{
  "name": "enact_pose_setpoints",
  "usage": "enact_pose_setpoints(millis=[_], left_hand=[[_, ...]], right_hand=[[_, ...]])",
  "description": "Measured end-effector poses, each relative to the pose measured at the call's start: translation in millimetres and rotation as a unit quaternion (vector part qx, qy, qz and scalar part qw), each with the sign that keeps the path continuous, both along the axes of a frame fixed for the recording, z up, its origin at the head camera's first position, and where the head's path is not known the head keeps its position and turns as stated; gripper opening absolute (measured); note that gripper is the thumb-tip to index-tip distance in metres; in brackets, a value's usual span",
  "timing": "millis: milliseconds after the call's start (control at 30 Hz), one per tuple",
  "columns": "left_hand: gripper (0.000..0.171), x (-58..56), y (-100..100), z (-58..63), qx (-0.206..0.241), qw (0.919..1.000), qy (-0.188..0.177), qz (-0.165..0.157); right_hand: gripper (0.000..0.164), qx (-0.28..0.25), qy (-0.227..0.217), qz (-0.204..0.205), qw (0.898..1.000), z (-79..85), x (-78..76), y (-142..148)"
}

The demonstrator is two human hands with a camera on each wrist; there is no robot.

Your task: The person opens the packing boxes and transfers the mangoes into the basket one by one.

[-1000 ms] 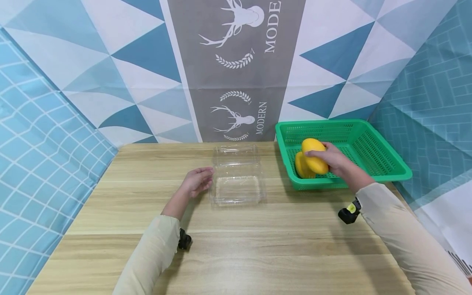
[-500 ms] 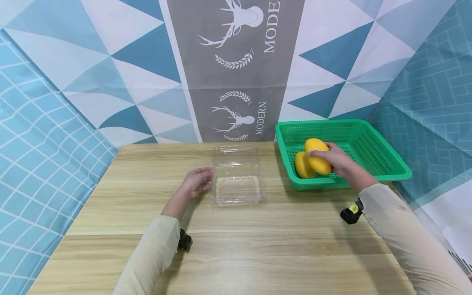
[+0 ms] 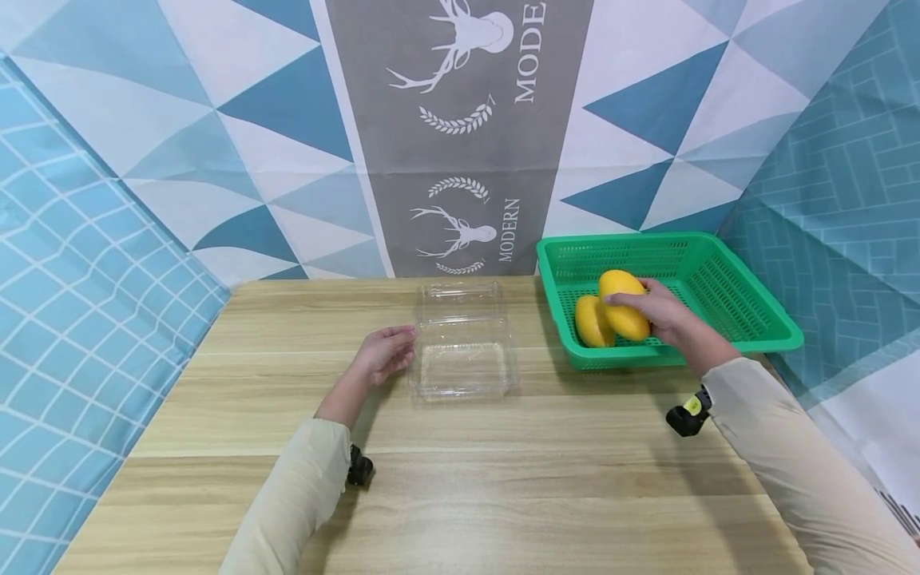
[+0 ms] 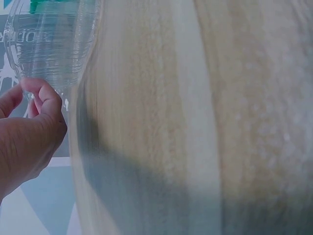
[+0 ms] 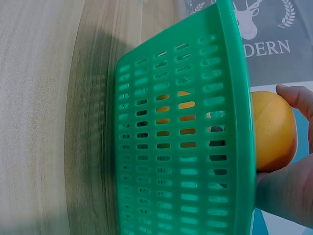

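Over the green plastic basket (image 3: 762, 323), my right hand (image 3: 661, 310) grips a yellow mango (image 3: 622, 305), thumb on its near side. A second mango (image 3: 592, 322) lies on the basket floor, just left of the held one and partly covered by it. In the right wrist view the held mango (image 5: 274, 131) shows above the basket's rim, while the lower one appears only through the slots. On the left, a clear plastic clamshell box (image 3: 463, 371) lies with its lid folded back. My left hand (image 3: 388, 353) pinches the box's left edge with thumb and curled forefinger.
Both items rest on a wood-grain table (image 3: 474, 487). The basket stands at the back right, near the patterned wall sheet (image 3: 460, 144). Blue sheets hang at both sides. Each wrist wears a small black camera (image 3: 359, 467).
My right hand has shifted slightly to the right with its mango, uncovering more of the mango beneath. The left hand and the clamshell box stay where they were.
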State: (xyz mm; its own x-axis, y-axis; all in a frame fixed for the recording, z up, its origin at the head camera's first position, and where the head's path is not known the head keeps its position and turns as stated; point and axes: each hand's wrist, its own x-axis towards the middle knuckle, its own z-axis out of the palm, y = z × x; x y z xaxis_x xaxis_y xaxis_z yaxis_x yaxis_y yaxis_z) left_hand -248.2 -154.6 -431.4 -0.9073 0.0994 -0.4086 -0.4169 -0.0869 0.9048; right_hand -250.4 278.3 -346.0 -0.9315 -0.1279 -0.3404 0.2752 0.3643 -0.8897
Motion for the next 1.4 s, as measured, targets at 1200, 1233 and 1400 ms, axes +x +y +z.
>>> enact_pose_setpoints(millis=[1200,1233,1400], left_hand=[[0.044,-1.2,0.9,-1.2,0.001,1.0,0.002,0.005],[0.044,-1.4,0.9,-1.4,0.001,1.0,0.002,0.005],[0.045,-1.4,0.6,-2.2,0.001,1.0,0.001,0.004]], right_hand=[[0.087,0.021,-0.001,-0.011,1.0,-6.5,-2.0,17.8],[0.086,0.023,-0.001,-0.011,1.0,-6.8,-2.2,18.4],[0.087,0.029,-0.001,-0.012,1.0,-9.5,-3.3,21.9]])
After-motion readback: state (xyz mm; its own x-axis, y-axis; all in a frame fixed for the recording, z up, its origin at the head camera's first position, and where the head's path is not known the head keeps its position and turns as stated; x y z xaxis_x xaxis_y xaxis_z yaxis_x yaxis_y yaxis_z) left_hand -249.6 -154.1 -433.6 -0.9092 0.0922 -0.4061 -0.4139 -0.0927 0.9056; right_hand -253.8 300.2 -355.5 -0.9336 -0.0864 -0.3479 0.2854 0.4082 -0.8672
